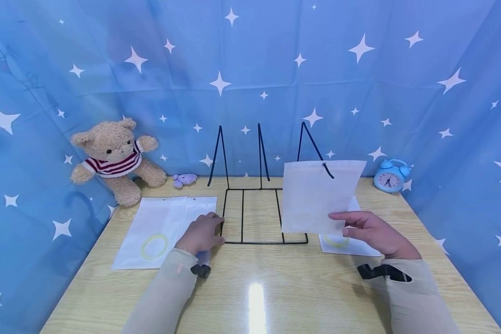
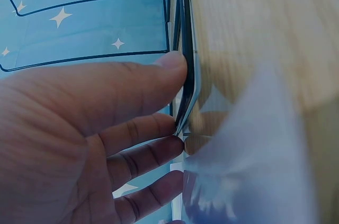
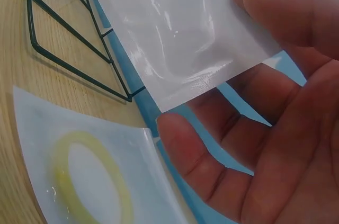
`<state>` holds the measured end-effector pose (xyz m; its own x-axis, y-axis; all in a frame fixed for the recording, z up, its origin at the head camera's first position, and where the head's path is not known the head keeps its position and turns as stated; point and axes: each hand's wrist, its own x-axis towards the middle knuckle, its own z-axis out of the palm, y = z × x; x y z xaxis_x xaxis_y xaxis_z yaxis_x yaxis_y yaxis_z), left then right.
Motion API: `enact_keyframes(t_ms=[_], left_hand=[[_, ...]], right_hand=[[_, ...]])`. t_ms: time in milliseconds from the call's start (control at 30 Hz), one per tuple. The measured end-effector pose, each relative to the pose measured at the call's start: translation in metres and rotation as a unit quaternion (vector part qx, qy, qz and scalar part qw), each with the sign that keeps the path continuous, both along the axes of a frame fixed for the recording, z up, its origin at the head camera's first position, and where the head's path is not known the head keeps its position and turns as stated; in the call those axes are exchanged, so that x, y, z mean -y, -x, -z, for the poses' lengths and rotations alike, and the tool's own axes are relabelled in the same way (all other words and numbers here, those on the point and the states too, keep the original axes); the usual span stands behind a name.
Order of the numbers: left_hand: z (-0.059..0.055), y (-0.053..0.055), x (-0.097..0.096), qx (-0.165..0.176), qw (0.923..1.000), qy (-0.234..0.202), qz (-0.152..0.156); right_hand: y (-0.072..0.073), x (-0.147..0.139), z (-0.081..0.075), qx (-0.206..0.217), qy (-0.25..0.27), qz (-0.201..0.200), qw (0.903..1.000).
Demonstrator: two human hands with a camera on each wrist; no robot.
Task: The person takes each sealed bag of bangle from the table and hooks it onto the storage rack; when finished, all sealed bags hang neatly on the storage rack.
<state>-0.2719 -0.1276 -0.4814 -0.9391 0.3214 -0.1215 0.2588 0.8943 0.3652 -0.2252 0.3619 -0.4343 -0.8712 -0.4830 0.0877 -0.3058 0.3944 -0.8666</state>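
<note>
I have the right hand (image 1: 371,232) pinching the lower right part of the hanging packet (image 1: 317,199), with one digit laid on its face and other fingers reaching behind the bottom edge; how firm that pinch is, I cannot tell. The left hand (image 1: 202,232) grips the wire rack (image 1: 242,218) at its near left corner, thumb tip against the dark wire and fingers bent towards it. For me the relation that counts is between packet and prong: from the right fingers the packet rises up and to the left, its top edge running roughly level, and the right prong (image 1: 312,139) slopes down towards me with its tip in front of that edge. Whether the wire passes through a hole there I can't make out. The packet looks nearly square, so I read no clear long axis in it; the rack's base runs long from left to right. The right hand is much the nearer to that prong, the left being at the opposite end. Beneath the raised packet lies another white packet (image 1: 359,247) with a yellow ring (image 3: 64,176) showing. Two flat packets (image 1: 158,222) lie by the left hand. Farther out sit a teddy bear (image 1: 116,168), a small purple toy (image 1: 184,180) and a blue clock (image 1: 390,178).
</note>
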Motion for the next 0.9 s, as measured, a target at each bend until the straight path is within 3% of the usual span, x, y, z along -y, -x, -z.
enact_keyframes(t_ms=[133,500,900], left_hand=[[0.000,0.000,0.000,0.000,1.0000,0.002,0.000],[-0.001,0.001,0.001,0.002,1.0000,0.002,-0.001],[-0.001,-0.001,0.000,0.000,1.0000,0.000,-0.006]], right_hand=[[0.000,0.002,0.000,-0.006,-0.013,0.002,0.9999],[0.000,0.007,-0.002,0.062,0.034,-0.003,0.9975],[0.000,0.012,-0.002,0.070,0.035,0.019,0.9967]])
